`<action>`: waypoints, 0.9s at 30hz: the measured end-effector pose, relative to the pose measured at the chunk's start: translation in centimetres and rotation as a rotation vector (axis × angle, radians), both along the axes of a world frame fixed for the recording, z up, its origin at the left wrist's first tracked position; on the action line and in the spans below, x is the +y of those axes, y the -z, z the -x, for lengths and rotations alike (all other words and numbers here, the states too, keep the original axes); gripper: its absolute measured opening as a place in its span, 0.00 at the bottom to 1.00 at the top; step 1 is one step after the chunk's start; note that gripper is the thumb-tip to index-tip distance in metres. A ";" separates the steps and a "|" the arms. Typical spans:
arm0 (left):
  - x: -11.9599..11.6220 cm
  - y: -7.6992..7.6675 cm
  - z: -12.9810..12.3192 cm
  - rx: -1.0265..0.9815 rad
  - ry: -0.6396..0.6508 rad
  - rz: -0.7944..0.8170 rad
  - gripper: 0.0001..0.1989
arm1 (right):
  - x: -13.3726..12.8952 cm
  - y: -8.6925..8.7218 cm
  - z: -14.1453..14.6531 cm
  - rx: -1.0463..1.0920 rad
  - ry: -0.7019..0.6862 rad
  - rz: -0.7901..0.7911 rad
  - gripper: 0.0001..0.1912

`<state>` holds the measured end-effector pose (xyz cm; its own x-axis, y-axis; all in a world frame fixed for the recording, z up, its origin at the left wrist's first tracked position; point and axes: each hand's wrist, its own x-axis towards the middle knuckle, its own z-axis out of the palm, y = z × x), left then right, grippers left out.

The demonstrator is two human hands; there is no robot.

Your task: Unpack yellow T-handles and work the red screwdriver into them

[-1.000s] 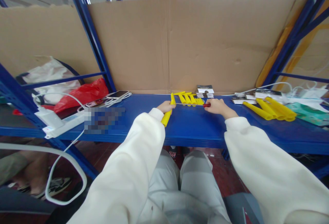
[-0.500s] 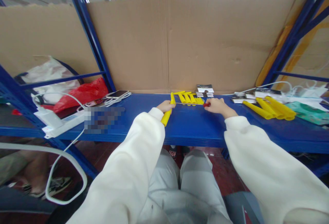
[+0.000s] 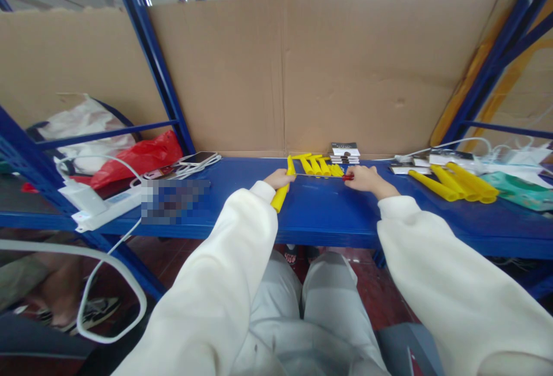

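My left hand [image 3: 277, 179] is closed around a yellow tube-like plastic piece [image 3: 280, 198], which slants with its wide end toward me. My right hand [image 3: 362, 179] grips a screwdriver [image 3: 319, 176] by its red handle, mostly covered by the fingers. The thin shaft runs level across to the yellow piece, and its tip meets it beside my left fingers. Whether a screw sits there is too small to tell. Behind the shaft lie several yellow T-shaped pieces [image 3: 314, 165] in a row, with a few smaller yellow parts [image 3: 334, 170] at their right.
A stack of small black-and-white boxes [image 3: 344, 152] stands against the cardboard. Several yellow tubes [image 3: 458, 183] and a green packet [image 3: 518, 190] lie at right on the blue table [image 3: 328, 217]. At left are a power strip [image 3: 110, 208], a phone [image 3: 201, 158] and a red bag [image 3: 142, 157].
Both hands keep their places and grips. The red handle shows slightly less between the right fingers; otherwise the view has only shifted a little.
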<state>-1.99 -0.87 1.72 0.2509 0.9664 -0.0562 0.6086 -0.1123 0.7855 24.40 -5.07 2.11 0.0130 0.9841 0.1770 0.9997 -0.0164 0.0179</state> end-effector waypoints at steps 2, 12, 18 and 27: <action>-0.1 -0.1 0.0 -0.001 0.001 0.000 0.06 | -0.1 -0.1 0.1 0.001 -0.004 0.021 0.12; -0.2 -0.1 0.0 0.020 -0.006 0.005 0.07 | -0.5 -0.5 0.2 0.020 0.008 0.003 0.12; -0.2 -0.1 0.0 0.021 -0.003 0.004 0.08 | -0.5 -0.4 0.1 0.007 0.006 -0.011 0.12; 0.0 0.1 0.0 -0.009 0.004 0.007 0.08 | -0.2 -0.2 -0.1 0.019 0.003 -0.025 0.13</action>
<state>-2.02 -0.91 1.62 0.2552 0.9650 -0.0609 0.6014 -0.1091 0.7915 24.50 -5.24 2.36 0.0199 0.9794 0.2009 0.9998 -0.0200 -0.0015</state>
